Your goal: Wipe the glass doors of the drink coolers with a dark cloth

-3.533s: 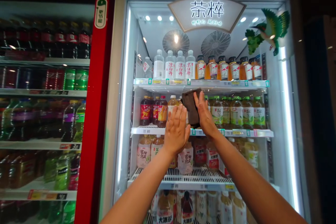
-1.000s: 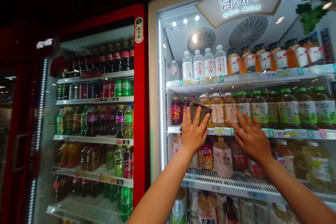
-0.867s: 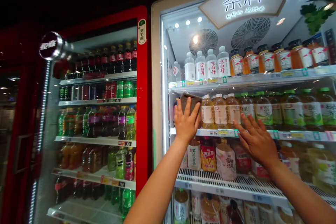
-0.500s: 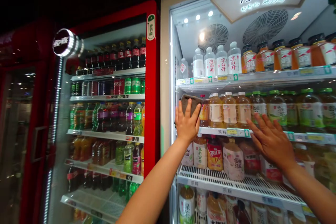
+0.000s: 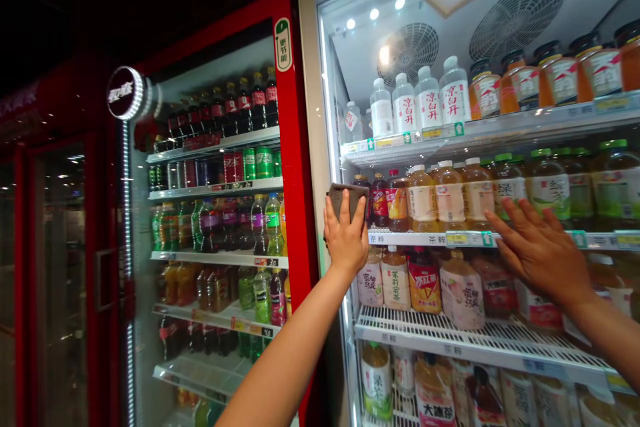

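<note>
My left hand [image 5: 345, 237] lies with fingers spread over a dark grey-brown cloth [image 5: 340, 195], pressing it to the left edge of the lit drinks fridge's glass door [image 5: 395, 240]. The cloth's upper edge shows beyond my fingertips; the rest is under the hand. My right hand [image 5: 543, 250] is open, fingers spread, at the same glass door further right, with nothing in it. Whether its palm touches the glass I cannot tell. Behind the glass stand rows of bottled tea [image 5: 451, 193] and water bottles [image 5: 404, 107].
A red-framed fridge [image 5: 295, 147] full of soda bottles and cans stands to the left, with a round lit sign [image 5: 125, 92] at its left edge. Another red fridge door with a handle [image 5: 104, 280] is further left. A pale frame [image 5: 311, 80] borders the tea fridge.
My left hand and the cloth have slid left across the glass, from over the bottles to the door's edge. The right hand stays about where it was, while the view has shifted slightly.
</note>
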Demonstrator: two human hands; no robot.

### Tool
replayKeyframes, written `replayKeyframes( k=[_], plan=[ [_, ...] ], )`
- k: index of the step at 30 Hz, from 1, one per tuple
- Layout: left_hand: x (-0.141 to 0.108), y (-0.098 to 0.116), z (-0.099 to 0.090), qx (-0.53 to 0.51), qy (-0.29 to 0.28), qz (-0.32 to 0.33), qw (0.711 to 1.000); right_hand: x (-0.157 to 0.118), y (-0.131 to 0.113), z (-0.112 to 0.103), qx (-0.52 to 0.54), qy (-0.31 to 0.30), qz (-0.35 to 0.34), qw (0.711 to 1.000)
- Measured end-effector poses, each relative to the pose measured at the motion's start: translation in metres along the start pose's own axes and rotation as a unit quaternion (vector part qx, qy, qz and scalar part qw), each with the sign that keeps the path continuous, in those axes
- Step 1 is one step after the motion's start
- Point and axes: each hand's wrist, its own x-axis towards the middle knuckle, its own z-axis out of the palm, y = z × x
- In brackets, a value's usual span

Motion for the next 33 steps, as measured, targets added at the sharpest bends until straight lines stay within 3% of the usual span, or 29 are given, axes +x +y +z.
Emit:
replayKeyframes(
  k=[3,5,7,10,13,15,17,19,21,24,28,30,33],
  plan=[
    [0.027,-0.009,-0.001,-0.008,0.003,-0.020,1.000,0.000,-0.001,0.000,0.011,-0.003,0.014,1.000],
    [0.023,-0.017,-0.002,-0.008,-0.002,-0.040,0.999,0.000,-0.001,-0.002,0.017,-0.009,0.022,1.000],
    [-0.003,-0.021,-0.002,-0.007,-0.005,-0.067,0.998,0.000,-0.002,-0.003,0.022,-0.013,0.025,0.999],
    [-0.062,-0.020,-0.002,-0.007,-0.017,-0.102,0.995,0.000,-0.002,-0.004,0.024,-0.012,0.026,0.999],
    [-0.098,-0.019,-0.003,-0.015,-0.044,-0.086,0.995,-0.001,0.000,-0.003,0.016,-0.007,0.019,1.000],
    [-0.093,-0.020,-0.003,-0.020,-0.052,-0.075,0.996,-0.002,0.001,-0.002,0.012,-0.004,0.015,1.000],
    [-0.071,-0.018,-0.001,-0.017,-0.045,-0.095,0.994,-0.002,0.002,-0.001,0.011,-0.004,0.014,1.000],
    [-0.049,-0.009,0.001,-0.006,-0.027,-0.139,0.990,-0.003,0.002,-0.001,0.004,-0.001,0.010,1.000],
    [-0.045,0.004,0.003,0.000,-0.019,-0.151,0.988,-0.003,0.003,-0.002,-0.014,-0.001,-0.001,1.000],
    [-0.080,0.016,0.000,-0.007,-0.038,-0.091,0.995,-0.002,0.002,-0.003,-0.034,-0.013,0.000,0.999],
    [-0.135,0.001,-0.004,-0.011,-0.061,-0.024,0.998,-0.002,0.001,-0.002,-0.021,-0.028,0.009,0.999],
    [-0.130,-0.007,-0.002,-0.009,-0.042,-0.079,0.996,-0.002,0.001,-0.001,-0.025,-0.020,0.002,0.999],
    [-0.085,0.001,0.005,-0.021,-0.005,-0.182,0.983,-0.002,0.002,0.001,-0.029,-0.001,-0.013,0.999]
  ],
)
